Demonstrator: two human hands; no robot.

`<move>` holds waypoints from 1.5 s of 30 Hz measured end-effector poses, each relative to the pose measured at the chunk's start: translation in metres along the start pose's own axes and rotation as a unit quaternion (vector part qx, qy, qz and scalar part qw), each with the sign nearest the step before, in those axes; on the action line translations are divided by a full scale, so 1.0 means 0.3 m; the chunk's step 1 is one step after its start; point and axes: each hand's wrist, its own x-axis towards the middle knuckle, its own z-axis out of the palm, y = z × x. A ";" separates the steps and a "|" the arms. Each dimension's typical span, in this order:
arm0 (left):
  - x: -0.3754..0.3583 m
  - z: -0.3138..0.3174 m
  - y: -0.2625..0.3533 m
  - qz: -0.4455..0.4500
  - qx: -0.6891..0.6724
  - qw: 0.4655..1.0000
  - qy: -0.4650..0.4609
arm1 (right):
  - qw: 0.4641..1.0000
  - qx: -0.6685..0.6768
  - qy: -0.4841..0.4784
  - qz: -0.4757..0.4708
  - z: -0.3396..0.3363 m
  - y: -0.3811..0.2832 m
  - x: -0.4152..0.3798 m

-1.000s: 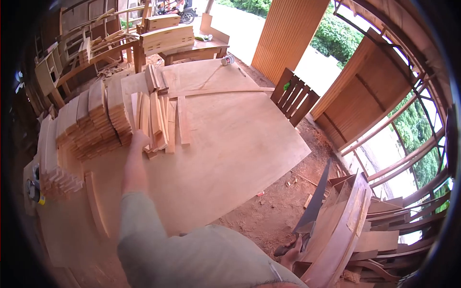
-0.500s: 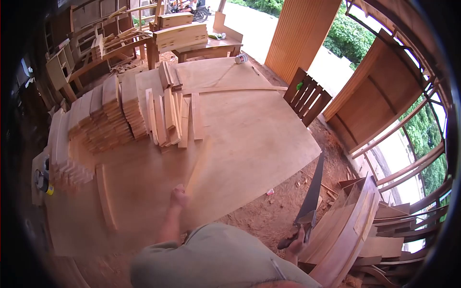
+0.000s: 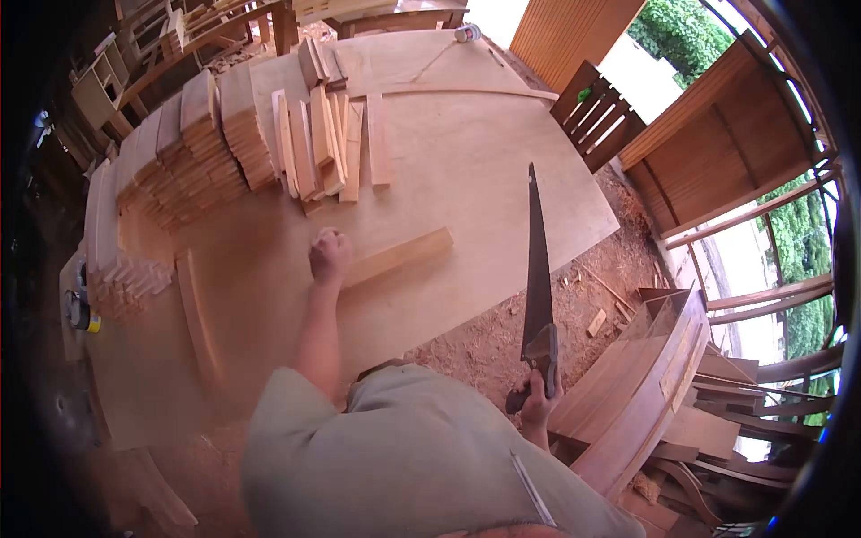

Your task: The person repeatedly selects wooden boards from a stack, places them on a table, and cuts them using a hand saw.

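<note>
Near the closer edge of the counter (image 3: 502, 179) is a pale, straight wooden plank (image 3: 404, 255), no cut visible; the left hand (image 3: 329, 255) curls at its end, grip unclear. The right hand (image 3: 538, 401) holds a dark-bladed handsaw (image 3: 538, 287) apart from the plank.

The left hand (image 3: 330, 254) hides the near end of the loose board (image 3: 404, 256), so its grip cannot be told. Fingers of the right hand (image 3: 538, 399) cover part of the handle of the saw (image 3: 539, 269). The top edge cuts off a bench (image 3: 408, 20); markings on the cup (image 3: 467, 34), upper centre, are too small to read. The shirt (image 3: 386, 448) runs out of the bottom edge, hiding part of the table (image 3: 502, 179)
</note>
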 end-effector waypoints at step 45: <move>-0.044 0.327 0.407 -0.068 0.156 0.968 -0.184 | 0.962 -0.107 -0.250 -0.017 0.116 0.074 -0.005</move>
